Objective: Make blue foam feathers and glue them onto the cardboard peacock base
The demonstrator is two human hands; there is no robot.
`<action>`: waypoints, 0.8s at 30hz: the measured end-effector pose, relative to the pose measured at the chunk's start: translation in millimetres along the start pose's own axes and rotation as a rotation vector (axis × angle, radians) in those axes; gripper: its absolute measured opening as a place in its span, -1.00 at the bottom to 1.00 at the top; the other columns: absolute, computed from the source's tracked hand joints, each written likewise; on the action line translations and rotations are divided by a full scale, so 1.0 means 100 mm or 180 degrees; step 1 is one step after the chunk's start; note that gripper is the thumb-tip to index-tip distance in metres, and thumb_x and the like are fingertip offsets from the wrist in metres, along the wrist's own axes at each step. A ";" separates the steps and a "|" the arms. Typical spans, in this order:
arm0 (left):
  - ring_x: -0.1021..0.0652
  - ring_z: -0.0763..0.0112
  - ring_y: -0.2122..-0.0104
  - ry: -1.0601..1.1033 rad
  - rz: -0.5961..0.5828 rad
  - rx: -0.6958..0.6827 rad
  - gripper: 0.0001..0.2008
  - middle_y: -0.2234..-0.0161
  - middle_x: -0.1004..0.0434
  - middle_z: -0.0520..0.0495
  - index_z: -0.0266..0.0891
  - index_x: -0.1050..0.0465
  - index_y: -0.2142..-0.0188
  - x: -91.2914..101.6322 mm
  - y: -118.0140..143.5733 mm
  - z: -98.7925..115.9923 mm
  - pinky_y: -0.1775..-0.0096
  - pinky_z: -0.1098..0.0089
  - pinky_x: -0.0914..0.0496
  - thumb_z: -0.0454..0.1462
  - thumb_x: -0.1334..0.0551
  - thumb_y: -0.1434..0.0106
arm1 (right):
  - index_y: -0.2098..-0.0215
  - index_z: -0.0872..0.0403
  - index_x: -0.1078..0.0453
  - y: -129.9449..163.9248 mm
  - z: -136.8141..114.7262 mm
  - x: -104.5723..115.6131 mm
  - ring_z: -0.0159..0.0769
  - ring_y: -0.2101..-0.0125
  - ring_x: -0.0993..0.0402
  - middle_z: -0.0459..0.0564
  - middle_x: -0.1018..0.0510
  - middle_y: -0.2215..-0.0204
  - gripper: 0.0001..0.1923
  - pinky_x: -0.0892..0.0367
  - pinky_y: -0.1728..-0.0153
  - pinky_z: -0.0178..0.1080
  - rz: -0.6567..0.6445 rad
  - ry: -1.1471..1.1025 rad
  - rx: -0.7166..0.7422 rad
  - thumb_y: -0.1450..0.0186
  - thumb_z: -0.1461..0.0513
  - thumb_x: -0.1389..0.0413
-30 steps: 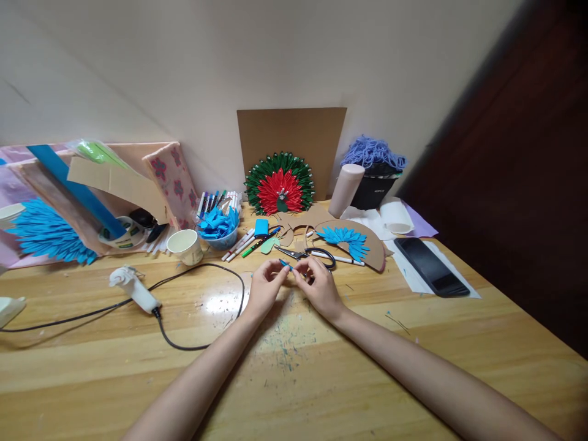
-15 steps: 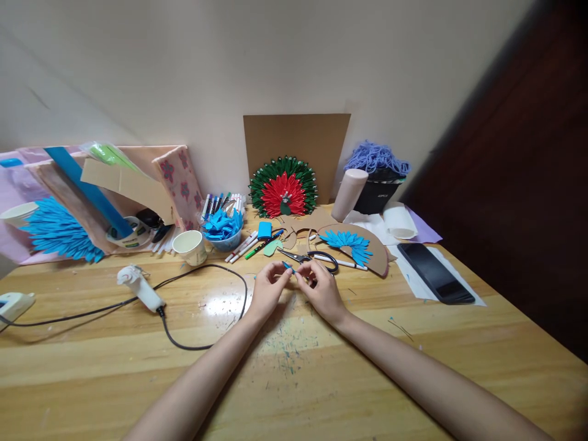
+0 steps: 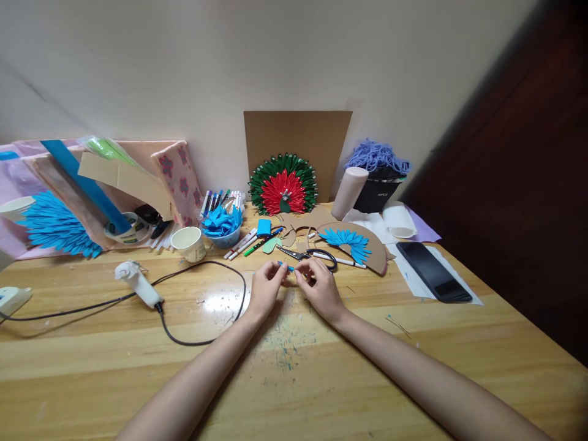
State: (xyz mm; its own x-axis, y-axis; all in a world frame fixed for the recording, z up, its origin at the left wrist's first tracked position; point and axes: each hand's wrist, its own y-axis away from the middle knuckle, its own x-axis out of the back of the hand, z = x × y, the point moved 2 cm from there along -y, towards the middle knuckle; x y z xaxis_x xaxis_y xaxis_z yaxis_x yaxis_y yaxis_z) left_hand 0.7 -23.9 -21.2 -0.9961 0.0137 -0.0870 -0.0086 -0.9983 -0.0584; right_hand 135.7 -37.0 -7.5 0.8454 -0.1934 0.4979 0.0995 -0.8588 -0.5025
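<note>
Left hand (image 3: pixel 267 286) and right hand (image 3: pixel 320 290) face each other over the wooden table (image 3: pixel 294 401), and from my end of the feed I see thumb and fingertips of each pinching a small blue piece (image 3: pixel 290 268) that sits in the gap between them. I read the left as gripping one end and the right the other, though the fingers cover most of it and I cannot make out its full shape.

Just beyond the right hand I have the scissors (image 3: pixel 301 256), lying with their blades pointing left and the black handle loops behind its knuckles. Farther out past that hand and to its right lies a cardboard fan shape (image 3: pixel 375 246) with blue petals (image 3: pixel 345 238) around its inner edge. A dark phone (image 3: pixel 432 272) rests well to that hand's right.

Ahead of the left hand I see a green cutout (image 3: pixel 272 244), with a blue block (image 3: pixel 263 228) behind it. Out to that hand's left and forward stand a bowl (image 3: pixel 224 241) heaped with blue scraps (image 3: pixel 222 220) and, beside it, a paper cup (image 3: pixel 188 246). Nearer, on its left side, a white corded tool (image 3: pixel 141 286) lies with its black cable (image 3: pixel 184 341) curling toward the left wrist. Straight out past both hands, a red-and-green peacock (image 3: pixel 282 188) stands before a brown board (image 3: pixel 298 131).
</note>
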 end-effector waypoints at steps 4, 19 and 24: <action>-0.43 0.46 0.48 -0.0017 0.0064 -0.0023 -0.75 0.52 -0.42 -0.01 -0.30 -0.37 0.50 0.00 0.00 0.02 0.38 0.46 -0.35 -0.13 -0.22 -0.08 | 0.30 0.05 -0.31 0.01 0.00 0.01 -0.29 0.35 -0.33 -0.03 -0.42 0.39 -0.93 -0.30 0.38 -0.26 0.0058 -0.0139 0.0015 -0.21 0.27 -0.05; -0.42 0.48 0.51 -0.0035 -0.0027 -0.0040 -0.76 0.57 -0.39 0.04 -0.29 -0.37 0.52 -0.02 0.01 0.05 0.41 0.49 -0.32 -0.13 -0.22 -0.08 | 0.32 0.05 -0.34 0.02 0.01 -0.01 -0.28 0.38 -0.36 0.00 -0.46 0.39 -0.94 -0.33 0.39 -0.23 -0.0011 -0.0136 0.0102 -0.23 0.24 -0.05; -0.41 0.49 0.51 -0.0104 -0.0057 -0.0070 -0.75 0.57 -0.37 0.05 -0.29 -0.36 0.53 -0.02 0.02 0.06 0.42 0.50 -0.31 -0.13 -0.20 -0.10 | 0.35 0.05 -0.35 0.01 0.00 0.00 -0.29 0.40 -0.35 -0.02 -0.45 0.42 -0.94 -0.31 0.38 -0.24 -0.0004 -0.0068 0.0081 -0.24 0.24 -0.05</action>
State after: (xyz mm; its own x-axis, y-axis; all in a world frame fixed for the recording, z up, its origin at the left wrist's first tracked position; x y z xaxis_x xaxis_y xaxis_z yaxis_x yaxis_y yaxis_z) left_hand 2.3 -25.9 -15.0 -0.9981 0.0294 -0.0533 -0.0250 -0.9964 -0.0815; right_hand 135.8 -37.5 -8.5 0.8561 -0.1819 0.4837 0.1137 -0.8467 -0.5197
